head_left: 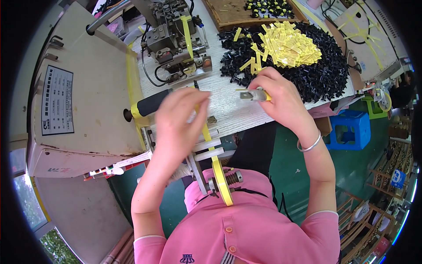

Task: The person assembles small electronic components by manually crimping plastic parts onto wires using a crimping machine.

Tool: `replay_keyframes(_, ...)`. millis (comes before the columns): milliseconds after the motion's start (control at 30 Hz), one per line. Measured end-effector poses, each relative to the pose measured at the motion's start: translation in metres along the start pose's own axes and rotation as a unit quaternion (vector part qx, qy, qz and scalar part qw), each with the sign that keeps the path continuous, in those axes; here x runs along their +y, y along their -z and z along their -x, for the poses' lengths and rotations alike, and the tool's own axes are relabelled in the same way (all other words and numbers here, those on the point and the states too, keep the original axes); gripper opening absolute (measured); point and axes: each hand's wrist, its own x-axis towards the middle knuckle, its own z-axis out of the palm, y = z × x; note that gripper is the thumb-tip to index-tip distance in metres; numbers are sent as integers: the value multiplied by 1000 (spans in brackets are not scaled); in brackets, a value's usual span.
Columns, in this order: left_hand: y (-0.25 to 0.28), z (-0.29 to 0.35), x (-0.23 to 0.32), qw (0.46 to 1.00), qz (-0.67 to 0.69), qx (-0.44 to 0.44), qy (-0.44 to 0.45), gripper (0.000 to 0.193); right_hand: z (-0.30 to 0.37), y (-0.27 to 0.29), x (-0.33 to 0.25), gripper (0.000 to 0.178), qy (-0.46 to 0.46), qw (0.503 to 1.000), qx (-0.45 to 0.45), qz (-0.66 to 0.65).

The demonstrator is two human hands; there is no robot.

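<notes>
Over the front of the white bench, my right hand (277, 92) is closed round a small tool with a flat metal tip and a yellow handle (253, 94). Its tip points left, toward my other hand. My left hand (180, 119) is smeared by motion, its fingers bent above a strip of yellow tape; whether anything is between them cannot be made out. That strip runs down to a yellow tape roll (223, 182) on a spindle close to my body. Beyond my left hand stands a metal bench machine (169, 44) with yellow tape threaded through it.
Black plastic parts (323, 75) lie in a wide heap at the right, topped by a pile of yellow strips (288, 44). A wooden tray (228, 15) with several parts sits behind. A large beige cabinet (88, 97) rises at the left; a blue stool (349, 130) stands right.
</notes>
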Motion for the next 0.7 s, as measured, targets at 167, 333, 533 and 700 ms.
replay_keyframes(167, -7, -17, 15, 991, 78, -83, 74, 13, -26, -6, -25, 10, -58, 959, -80, -267)
replay_keyframes(333, 4, -17, 10, 954, 160, -110, 229, 7, -32, -9, -40, 8, -177, 887, -95, -415)
replay_keyframes(533, 6, -13, 8, 849, 375, -109, 356, 11, -33, -5, -44, 9, -153, 886, -87, -428)
replay_keyframes(700, 8, 18, 5, 835, 390, -108, 373, 11, -10, -31, -58, 7, -110, 903, 0, -416)
